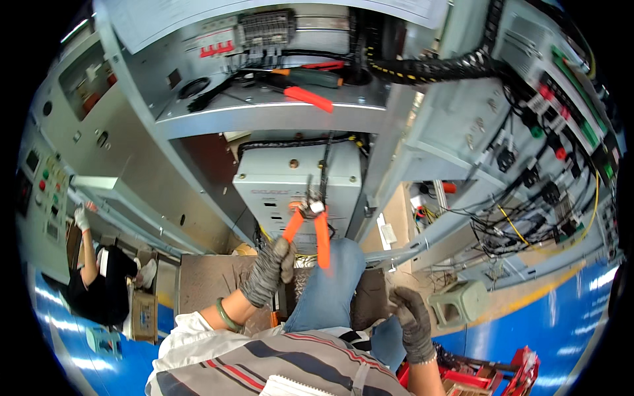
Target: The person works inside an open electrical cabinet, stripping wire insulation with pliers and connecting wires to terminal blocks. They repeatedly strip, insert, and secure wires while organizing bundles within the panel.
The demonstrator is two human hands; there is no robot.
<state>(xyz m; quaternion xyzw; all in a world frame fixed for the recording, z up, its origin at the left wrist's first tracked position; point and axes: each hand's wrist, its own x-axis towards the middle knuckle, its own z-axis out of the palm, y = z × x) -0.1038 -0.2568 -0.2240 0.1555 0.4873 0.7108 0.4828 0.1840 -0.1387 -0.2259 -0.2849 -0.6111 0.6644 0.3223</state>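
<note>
My left hand (267,270), in a grey knit glove, is closed around one orange handle of a pair of pliers (292,226). The other handle stands spread apart and free. Their head is up in front of a light grey box (264,173) with bolts on top, beside a thin black cable (325,168) that hangs from above; whether the jaws touch it I cannot tell. Low on the right, apart from the pliers, my right hand (413,323) wears the same kind of glove. Its fingers are loosely bent and apart, with nothing visible in them.
Above, a cabinet shelf (264,119) carries a screwdriver (317,77) and other orange-handled tools. An open panel (456,125) with loose wiring is on the right, near a greenish stool (457,303). A red toolbox (522,369) lies lower right. Another person (99,284) works at left.
</note>
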